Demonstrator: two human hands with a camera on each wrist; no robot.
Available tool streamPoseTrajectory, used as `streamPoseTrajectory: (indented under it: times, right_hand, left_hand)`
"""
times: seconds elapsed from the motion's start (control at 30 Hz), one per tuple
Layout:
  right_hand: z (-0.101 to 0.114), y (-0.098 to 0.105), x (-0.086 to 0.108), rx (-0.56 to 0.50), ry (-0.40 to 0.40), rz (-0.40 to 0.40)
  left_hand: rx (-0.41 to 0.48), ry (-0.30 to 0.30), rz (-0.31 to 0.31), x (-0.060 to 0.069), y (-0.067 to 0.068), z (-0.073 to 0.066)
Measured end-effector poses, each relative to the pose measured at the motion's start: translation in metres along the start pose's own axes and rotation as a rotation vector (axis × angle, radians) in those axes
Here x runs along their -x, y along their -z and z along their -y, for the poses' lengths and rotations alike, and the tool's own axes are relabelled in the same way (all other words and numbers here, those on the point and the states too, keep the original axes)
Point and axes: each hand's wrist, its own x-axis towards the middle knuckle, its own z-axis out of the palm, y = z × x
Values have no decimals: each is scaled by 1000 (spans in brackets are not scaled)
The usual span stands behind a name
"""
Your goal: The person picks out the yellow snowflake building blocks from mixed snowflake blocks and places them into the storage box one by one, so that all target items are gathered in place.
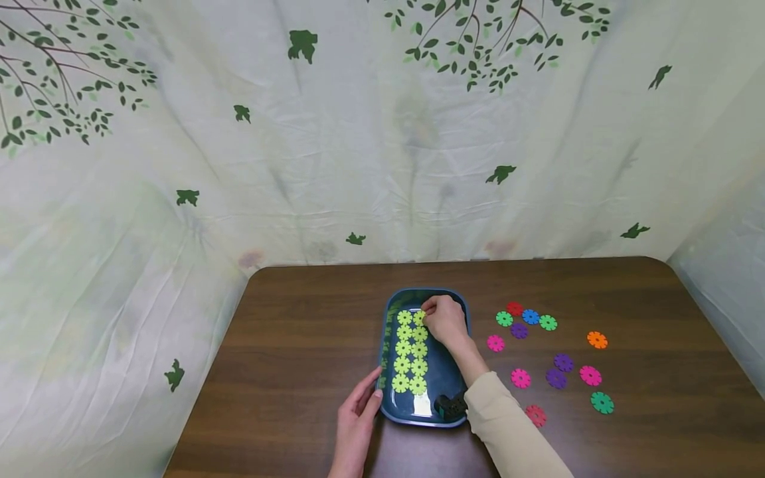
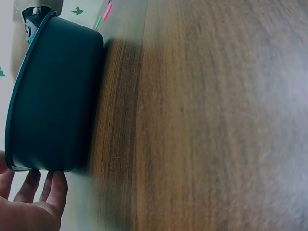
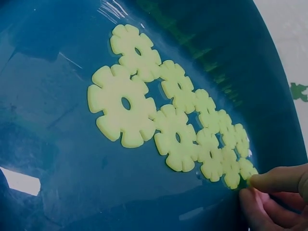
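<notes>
A dark blue tray (image 1: pixel 441 365) stands on the table, with several yellow-green flower-shaped discs (image 3: pixel 113 118) laid flat in two columns along its left side. My right hand (image 1: pixel 447 322) reaches over the tray and pinches the yellow-green disc (image 3: pixel 248 168) at the far end of the right column, between thumb and fingers. That disc is partly hidden by the fingertips. At the tray's near left side, my left hand (image 1: pixel 357 415) grips its edge. The left wrist view shows those fingers (image 2: pixel 58 190) against the tray's outer wall, with the thumb by the rim.
Right of the tray, loose flower-shaped discs in pink (image 1: pixel 520 378), purple (image 1: pixel 556 379), green (image 1: pixel 548 322), blue (image 1: pixel 530 317), red (image 1: pixel 514 309) and orange (image 1: pixel 597 340) are scattered over the brown wooden table (image 1: pixel 299 358). Behind hangs a pale leaf-print curtain (image 1: pixel 370 146). A black wrist device (image 1: pixel 449 406) overlaps the tray's near right corner.
</notes>
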Motion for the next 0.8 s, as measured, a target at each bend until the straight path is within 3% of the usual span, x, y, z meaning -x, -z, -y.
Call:
streamPoseTrajectory:
  times: [0.8]
  right_hand:
    - [2,4,5,-65,57,8]
  left_hand:
    - [10,-24,3,1,1,1]
